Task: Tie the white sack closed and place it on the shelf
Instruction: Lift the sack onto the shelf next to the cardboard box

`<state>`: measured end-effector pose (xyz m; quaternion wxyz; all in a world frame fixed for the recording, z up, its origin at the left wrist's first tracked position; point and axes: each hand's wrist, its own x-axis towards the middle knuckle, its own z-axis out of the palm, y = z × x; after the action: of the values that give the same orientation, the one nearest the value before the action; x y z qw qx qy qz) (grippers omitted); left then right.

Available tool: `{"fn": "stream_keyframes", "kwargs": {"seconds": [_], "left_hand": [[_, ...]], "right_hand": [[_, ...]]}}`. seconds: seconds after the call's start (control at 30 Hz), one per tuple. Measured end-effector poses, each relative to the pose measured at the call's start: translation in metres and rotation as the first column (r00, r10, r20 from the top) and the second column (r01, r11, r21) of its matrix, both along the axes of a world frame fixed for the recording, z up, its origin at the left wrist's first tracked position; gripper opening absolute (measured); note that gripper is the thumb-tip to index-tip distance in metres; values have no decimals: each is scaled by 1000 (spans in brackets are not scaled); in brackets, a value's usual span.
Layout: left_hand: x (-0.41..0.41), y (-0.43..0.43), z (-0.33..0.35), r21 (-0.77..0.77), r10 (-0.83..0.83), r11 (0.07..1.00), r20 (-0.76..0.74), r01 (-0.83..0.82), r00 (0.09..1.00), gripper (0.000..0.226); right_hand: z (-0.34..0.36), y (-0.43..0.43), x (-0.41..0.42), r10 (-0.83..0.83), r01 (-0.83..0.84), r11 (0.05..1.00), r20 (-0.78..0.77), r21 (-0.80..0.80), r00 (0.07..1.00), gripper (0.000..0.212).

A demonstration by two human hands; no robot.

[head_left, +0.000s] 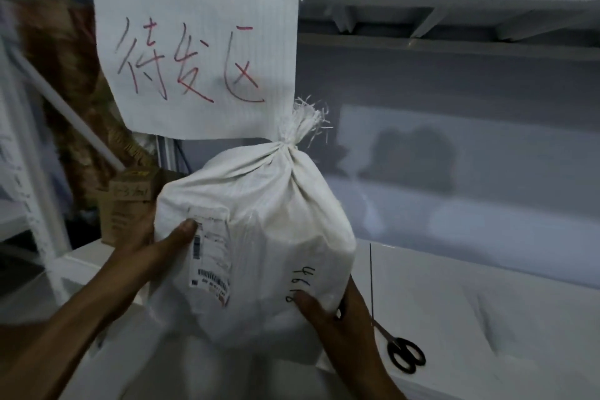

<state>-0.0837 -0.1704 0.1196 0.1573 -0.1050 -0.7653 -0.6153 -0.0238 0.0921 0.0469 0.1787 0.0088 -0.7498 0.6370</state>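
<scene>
White woven fabric is bulging between two hands: the white sack [259,221] is standing upright in front of the person, its neck already gathered into a tight knot [287,146] with frayed ends sticking up. The left hand [162,243] is clasping the sack's left side, thumb lying across the edge of the shipping label [211,253], and the other fingers are wrapping out of sight behind. The right hand [334,318] is cupping the lower right side, thumb pressing beside the handwritten numbers [302,282], its remaining fingers hidden underneath. Whether the sack's base is resting on the white shelf [487,302] or hanging just above it is hard to tell.

With the tying apparently done, the placing seems to be the step in hand. Doing it well probably means supporting the weight from below with the right hand while the left is steadying the side, then sliding the sack deeper onto the shelf with the knot pointing up, so it is not tipping. The scissors [402,354] are lying just beside the right wrist, so steering left of them looks wise, while also avoiding the hanging sign [201,62] and the cardboard box [130,204].
</scene>
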Motion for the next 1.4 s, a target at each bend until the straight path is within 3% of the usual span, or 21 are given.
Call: {"fn": "stream_keyframes", "kwargs": {"seconds": [0.13,0.27,0.33,0.6,0.73,1.0,1.4], "left_hand": [[-21,-9,-17,35,24,999,28,-25,999,56],[-39,-21,-35,55,38,998,79,-42,996,91],[-46,-24,-41,86,44,995,69,-50,997,94],[-89,-33,-63,118,111,986,42,-115,993,79],[-108,-38,-70,131,124,983,59,-130,991,82],[-142,-31,-77,155,230,958,84,-241,970,49],[-159,-28,-90,127,269,950,131,-285,954,52]], "right_hand": [[-10,-12,-21,-5,6,999,-13,34,1000,89],[-17,-22,-40,13,-11,999,-24,51,1000,94],[-20,-24,-47,15,-13,997,-32,73,999,92],[-27,-39,-91,43,-38,990,-31,138,999,92],[-32,-46,-109,45,-39,986,-32,161,998,91],[-42,-57,-137,44,-40,987,-24,157,999,88],[-46,-58,-159,43,-39,987,-24,154,999,83]]}}
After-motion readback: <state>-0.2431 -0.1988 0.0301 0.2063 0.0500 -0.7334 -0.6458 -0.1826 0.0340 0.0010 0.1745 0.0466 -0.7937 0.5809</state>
